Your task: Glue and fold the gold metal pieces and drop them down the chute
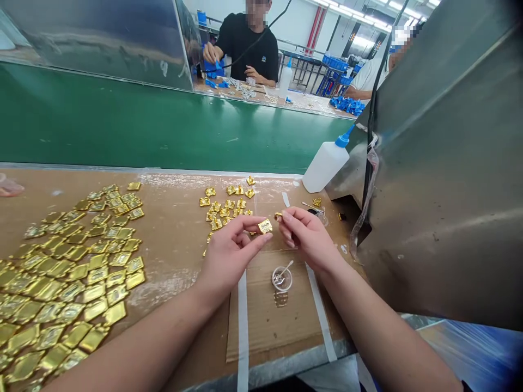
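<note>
My left hand [235, 245] pinches a small gold plate-like piece [265, 226] between thumb and fingertips. Close beside it, my right hand [304, 234] pinches another small gold piece [278, 216], mostly covered by the fingers. A narrow gap separates the two pieces. Below the hands, a small clear cup [281, 279] with a white stick leaning in it stands on a taped cardboard sheet [265, 332]. Behind the left hand lies a loose group of small gold pieces [224, 212].
Many flat gold plates [77, 269] cover the table's left side. A white squeeze bottle [327, 166] with a blue nozzle stands at the back right, near a large metal panel [441, 179]. A green conveyor belt [163, 128] runs behind. Across it sits a person [249, 49] handling blue parts.
</note>
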Motion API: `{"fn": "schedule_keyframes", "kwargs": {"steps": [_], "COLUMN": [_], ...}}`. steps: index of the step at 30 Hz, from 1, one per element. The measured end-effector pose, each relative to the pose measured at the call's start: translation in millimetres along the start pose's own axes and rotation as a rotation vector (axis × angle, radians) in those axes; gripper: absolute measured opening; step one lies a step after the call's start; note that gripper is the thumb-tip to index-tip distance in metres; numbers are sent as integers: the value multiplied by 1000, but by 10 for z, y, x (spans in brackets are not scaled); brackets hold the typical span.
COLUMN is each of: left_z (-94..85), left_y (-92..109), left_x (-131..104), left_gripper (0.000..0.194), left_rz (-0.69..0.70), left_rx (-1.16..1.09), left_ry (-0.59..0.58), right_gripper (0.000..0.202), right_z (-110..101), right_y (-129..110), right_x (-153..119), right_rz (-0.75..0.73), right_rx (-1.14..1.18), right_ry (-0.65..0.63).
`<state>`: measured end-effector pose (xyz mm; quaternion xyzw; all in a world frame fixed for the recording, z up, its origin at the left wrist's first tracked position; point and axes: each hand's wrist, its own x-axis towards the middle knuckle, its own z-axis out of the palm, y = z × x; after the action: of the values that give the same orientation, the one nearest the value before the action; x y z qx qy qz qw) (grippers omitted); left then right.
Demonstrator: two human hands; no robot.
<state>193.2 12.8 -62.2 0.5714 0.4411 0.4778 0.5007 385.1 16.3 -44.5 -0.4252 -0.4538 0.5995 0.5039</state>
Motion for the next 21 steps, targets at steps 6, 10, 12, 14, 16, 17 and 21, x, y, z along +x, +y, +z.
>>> {"fn": "schedule_keyframes", "kwargs": {"steps": [6, 10, 12, 14, 16, 17, 21], "left_z": [-10, -25, -25, -19, -10, -6, -5], "left_y": [26, 39, 44, 46, 48, 50, 84], "left_x": [-7, -37, -48, -51, -50, -48, -32], "left_gripper": [33, 32, 31, 30, 30, 30, 33], "left_rz": [-25, 1, 14, 23, 22, 16, -34], "left_rx": [26, 131, 163, 168, 158, 154, 143], "left_ry": [38, 32, 22, 17, 14, 11, -15], "right_gripper": [35, 30, 28, 26, 24, 23, 22], "right_z": [90, 130, 141, 143, 132, 122, 49], "right_y": [74, 91, 103, 120, 137, 143, 133], "right_x": [21, -3, -15, -20, -21, -20, -11], "right_rz": [-59, -114, -132, -153, -180, -197, -261], "right_rx": [-95, -141, -153, -170, -209, -238, -360], "right_ry": [68, 89, 109, 116, 117, 119, 84]}}
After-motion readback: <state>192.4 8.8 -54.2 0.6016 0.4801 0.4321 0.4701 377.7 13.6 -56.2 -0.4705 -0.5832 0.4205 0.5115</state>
